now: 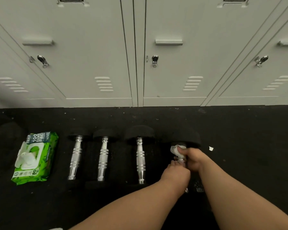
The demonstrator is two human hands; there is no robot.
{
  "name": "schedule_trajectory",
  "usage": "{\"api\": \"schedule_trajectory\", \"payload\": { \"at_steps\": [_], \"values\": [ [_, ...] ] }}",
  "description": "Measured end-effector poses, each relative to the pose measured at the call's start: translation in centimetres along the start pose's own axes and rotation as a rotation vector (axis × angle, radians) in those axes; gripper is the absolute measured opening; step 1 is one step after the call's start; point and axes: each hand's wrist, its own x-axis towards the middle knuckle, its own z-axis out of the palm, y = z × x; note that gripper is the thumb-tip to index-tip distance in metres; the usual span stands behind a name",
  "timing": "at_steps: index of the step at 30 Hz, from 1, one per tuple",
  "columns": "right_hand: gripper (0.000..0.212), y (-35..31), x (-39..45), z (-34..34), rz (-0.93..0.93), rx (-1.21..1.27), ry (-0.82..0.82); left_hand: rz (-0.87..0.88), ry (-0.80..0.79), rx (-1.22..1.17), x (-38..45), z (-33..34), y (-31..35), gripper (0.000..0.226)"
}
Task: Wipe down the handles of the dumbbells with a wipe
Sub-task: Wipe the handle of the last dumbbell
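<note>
Both forearms reach in from the bottom of the frame, and the action is at lower right of centre. The left hand (176,175) is curled round the near part of the fourth dumbbell's handle (181,161), steadying it. Just beyond, the right hand (194,159) has its grip wrapped round the same handle with the white wipe (175,149) bunched under thumb and fingers, up near the far black head of that dumbbell (188,138). So the step in hand is the wiping itself — on the rightmost bar.

To the left, three more dumbbells lie side by side on the black floor (248,130), chrome handles bare: first (76,157), second (103,158), third (140,161). Whether those are already cleaned I cannot tell. At far left sits the green pack of wipes (35,157), flap open, a sheet poking out. A small white scrap (211,148) lies right of the hands. Grey lockers (98,55) fill the top of the frame.

Next move, I'd judge: draw the wipe back along the bar toward the near end, which means the left hand must shift off it — then on to any handle not yet done.
</note>
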Motion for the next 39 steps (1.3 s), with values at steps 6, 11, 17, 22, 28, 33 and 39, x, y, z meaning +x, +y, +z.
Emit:
{"api": "schedule_trajectory", "payload": {
  "at_steps": [6, 11, 17, 22, 28, 33, 39],
  "values": [
    [0.025, 0.6, -0.3, 1.1, -0.148, -0.138, 0.200, 0.000, 0.018, -0.012, -0.1, -0.1, 0.0, 0.055],
    [0.017, 2.7, -1.4, -0.5, -0.219, 0.070, 0.192, 0.039, 0.061, 0.068, 0.1, 0.1, -0.3, 0.060],
    [0.011, 3.2, -2.2, -0.4, -0.484, -0.316, 0.498, 0.159, 0.207, 0.155, 0.5, 1.7, -1.3, 0.051],
    [0.023, 2.9, -2.3, 0.8, -0.523, -0.536, 0.474, 0.163, 0.221, 0.051, 0.7, 2.1, -1.8, 0.050],
    [0.025, 5.1, -3.7, -2.3, -0.249, -0.377, 0.139, 0.203, 0.267, 0.054, 0.5, 2.6, -2.4, 0.055],
    [0.024, 2.4, -3.4, -0.3, -0.214, -0.146, 0.067, 0.205, 0.210, 0.001, 0.2, 2.0, -2.4, 0.062],
    [0.030, 4.0, -4.6, -0.9, -0.261, -0.712, 0.144, 0.141, 0.160, -0.337, 0.4, 2.1, -3.0, 0.046]
  ]
}}
